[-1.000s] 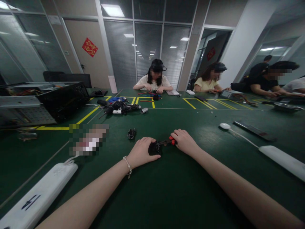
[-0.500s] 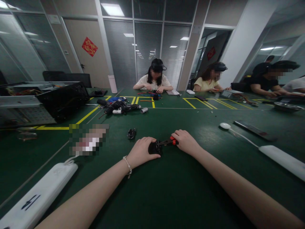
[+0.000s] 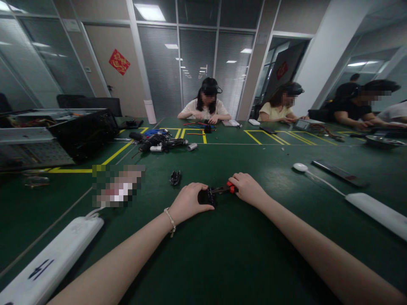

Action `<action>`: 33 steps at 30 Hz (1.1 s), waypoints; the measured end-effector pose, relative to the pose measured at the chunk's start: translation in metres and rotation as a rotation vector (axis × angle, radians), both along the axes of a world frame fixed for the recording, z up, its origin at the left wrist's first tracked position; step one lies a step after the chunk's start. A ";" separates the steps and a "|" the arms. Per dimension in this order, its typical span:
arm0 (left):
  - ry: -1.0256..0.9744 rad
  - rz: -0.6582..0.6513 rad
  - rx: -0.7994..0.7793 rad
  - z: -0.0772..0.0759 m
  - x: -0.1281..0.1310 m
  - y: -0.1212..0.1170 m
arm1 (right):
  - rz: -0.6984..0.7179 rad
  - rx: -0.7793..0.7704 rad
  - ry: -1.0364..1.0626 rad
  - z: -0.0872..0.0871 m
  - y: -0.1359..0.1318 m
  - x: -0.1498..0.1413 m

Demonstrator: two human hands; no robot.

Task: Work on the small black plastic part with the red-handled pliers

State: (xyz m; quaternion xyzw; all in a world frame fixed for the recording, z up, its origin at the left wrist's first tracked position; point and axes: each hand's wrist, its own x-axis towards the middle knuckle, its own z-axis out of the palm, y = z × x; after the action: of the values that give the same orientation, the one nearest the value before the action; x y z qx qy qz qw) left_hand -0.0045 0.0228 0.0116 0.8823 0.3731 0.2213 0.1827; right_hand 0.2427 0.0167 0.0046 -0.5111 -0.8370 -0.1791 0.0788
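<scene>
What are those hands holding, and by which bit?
The left hand holds a small black part by its near and far edges; the right hand holds pliers by their red handles.

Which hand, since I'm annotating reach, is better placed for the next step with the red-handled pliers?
Right hand, probably: it holds the pliers, while the left hand holds the black part at their tips.

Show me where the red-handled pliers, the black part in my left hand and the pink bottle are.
Red-handled pliers (image 3: pixel 225 189), head view: dark metal middle.
Black part (image 3: pixel 204 197), head view: exposed middle.
Pink bottle (image 3: pixel 150 112), head view: middle of its side.
</scene>
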 end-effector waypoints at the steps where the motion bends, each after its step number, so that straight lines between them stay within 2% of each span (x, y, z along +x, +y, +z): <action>1: 0.000 0.000 -0.004 0.000 0.000 0.000 | -0.003 -0.001 0.002 0.000 0.000 0.000; 12: -0.009 -0.040 -0.018 -0.006 -0.002 0.004 | 0.006 0.012 0.025 0.004 -0.003 -0.008; 33: -0.027 -0.021 -0.011 -0.001 0.000 -0.001 | -0.005 0.004 0.012 0.002 -0.001 -0.008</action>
State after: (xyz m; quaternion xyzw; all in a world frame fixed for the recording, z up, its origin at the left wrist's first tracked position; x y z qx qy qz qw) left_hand -0.0047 0.0223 0.0104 0.8821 0.3626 0.2291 0.1947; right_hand 0.2346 0.0156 0.0063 -0.5142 -0.8347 -0.1782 0.0844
